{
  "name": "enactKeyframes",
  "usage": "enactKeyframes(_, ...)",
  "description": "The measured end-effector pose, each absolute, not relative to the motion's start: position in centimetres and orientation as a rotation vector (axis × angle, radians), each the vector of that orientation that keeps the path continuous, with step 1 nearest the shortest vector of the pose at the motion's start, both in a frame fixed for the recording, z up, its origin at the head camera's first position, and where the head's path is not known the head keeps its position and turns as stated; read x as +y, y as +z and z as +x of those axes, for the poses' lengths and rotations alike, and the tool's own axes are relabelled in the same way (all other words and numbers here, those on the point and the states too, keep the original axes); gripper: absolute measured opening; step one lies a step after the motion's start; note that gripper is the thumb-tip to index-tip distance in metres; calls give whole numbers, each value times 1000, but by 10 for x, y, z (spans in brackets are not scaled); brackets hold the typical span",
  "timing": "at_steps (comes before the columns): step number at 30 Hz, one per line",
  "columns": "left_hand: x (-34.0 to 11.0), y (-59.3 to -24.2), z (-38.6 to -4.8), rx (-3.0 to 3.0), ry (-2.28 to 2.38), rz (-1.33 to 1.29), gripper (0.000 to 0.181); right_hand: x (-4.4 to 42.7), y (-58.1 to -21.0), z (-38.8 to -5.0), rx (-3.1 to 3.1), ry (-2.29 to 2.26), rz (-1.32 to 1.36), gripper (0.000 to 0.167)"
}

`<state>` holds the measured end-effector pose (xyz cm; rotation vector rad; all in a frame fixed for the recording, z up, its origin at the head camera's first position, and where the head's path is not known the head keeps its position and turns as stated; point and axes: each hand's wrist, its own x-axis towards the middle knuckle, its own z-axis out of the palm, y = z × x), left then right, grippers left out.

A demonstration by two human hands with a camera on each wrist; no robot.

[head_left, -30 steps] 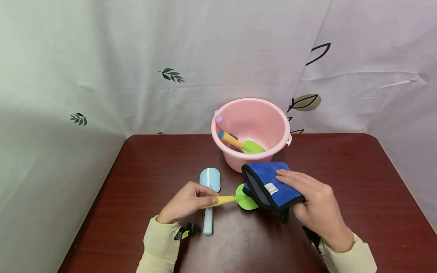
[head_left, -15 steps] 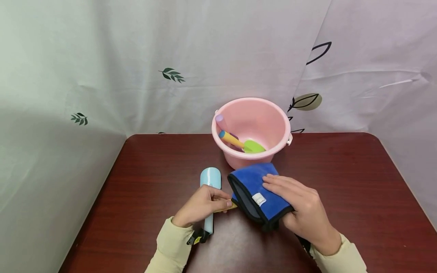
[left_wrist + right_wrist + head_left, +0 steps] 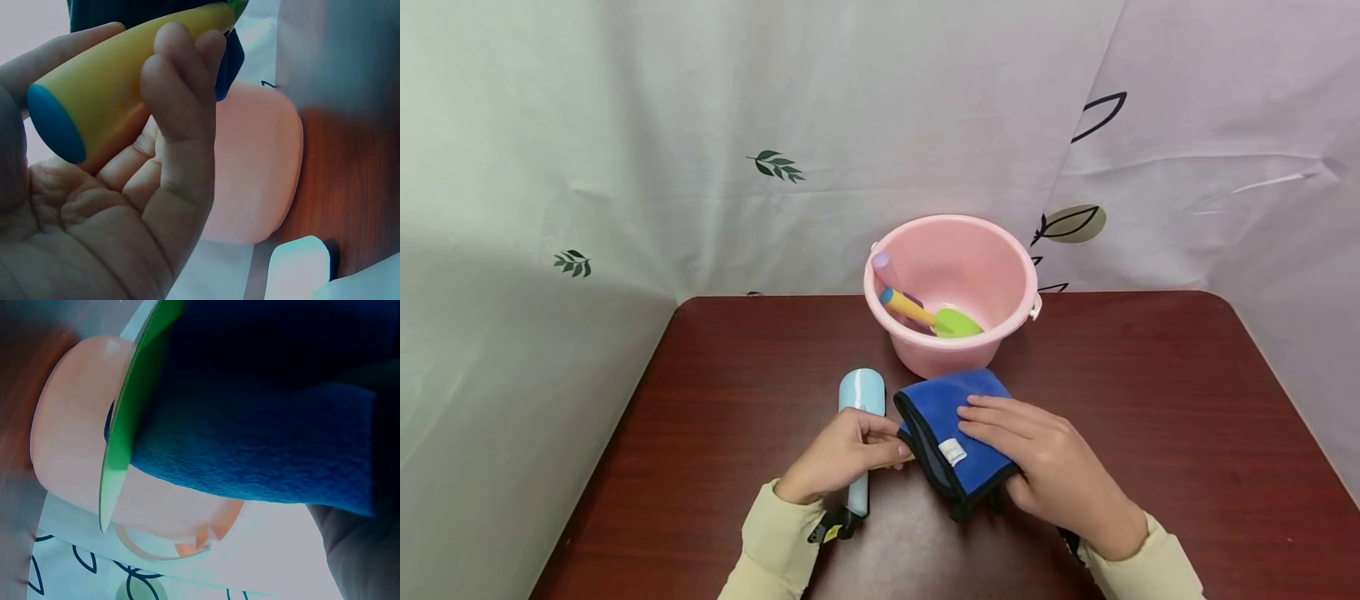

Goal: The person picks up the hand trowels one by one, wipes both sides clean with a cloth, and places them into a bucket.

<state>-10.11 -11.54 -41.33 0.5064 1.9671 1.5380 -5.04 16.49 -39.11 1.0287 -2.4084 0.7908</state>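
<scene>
A left hand pinches the smooth, tapered yellow handle, capped in blue, of a green-bladed spade, while the right hand, fingers laid across the top, grips a folded, plush blue cloth with black edging against the spade's thin, curved blade. The spade is held above a glossy red-brown wood-grain table, before a round, smooth pink bucket containing a purple-handled tool and a second yellow-and-green spade; a shiny light-blue scoop lies partly beneath the left hand.
</scene>
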Motion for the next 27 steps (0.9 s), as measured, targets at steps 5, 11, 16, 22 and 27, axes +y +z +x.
enactKeyframes(5, -118, -412, -101, 1936, 1568, 508, 19, 165, -393, -51, -2486, 720, 1067, 62)
enactKeyframes(11, -121, -409, -101, 1889, 1613, 493, 22, 164, -393, -52, -2600, 645, 1085, 58)
enactKeyframes(16, -123, -407, -102, 1890, 1629, 460, 26, 166, -393, -53, -2675, 640, 1062, 61)
enactKeyframes(22, -126, -405, -102, 1891, 1649, 419, 29, 169, -389, -54, -2743, 652, 1035, 64)
enactKeyframes(27, -129, -406, -103, 1922, 1621, 409, 32, 171, -387, -54, -2769, 625, 1008, 63)
